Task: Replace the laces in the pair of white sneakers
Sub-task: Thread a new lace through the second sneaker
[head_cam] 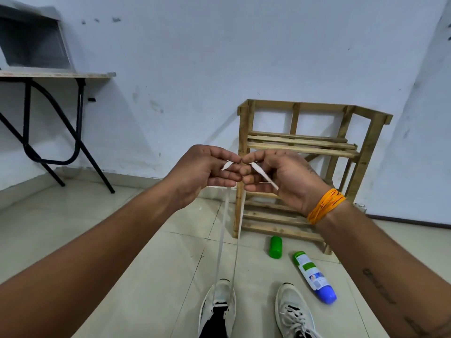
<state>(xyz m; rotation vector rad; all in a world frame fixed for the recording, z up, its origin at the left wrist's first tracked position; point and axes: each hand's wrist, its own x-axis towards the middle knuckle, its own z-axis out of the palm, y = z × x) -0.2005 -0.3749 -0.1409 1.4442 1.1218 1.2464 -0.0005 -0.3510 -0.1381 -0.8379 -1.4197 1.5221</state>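
Note:
Two white sneakers stand on the tiled floor at the bottom of the view. The left sneaker (218, 306) has a white flat lace (222, 240) threaded low through it, both strands running up to my hands. My left hand (202, 172) pinches one lace end between thumb and fingers. My right hand (280, 176) pinches the other end, its tip lying across the palm. Both hands are raised, fingertips nearly touching. The right sneaker (292, 311) is laced with a white lace.
A wooden slatted rack (305, 147) stands against the wall behind my hands. A green bottle (276, 247) and a white bottle with a blue cap (314, 276) lie on the floor by it. A folding table (53, 76) stands at the left.

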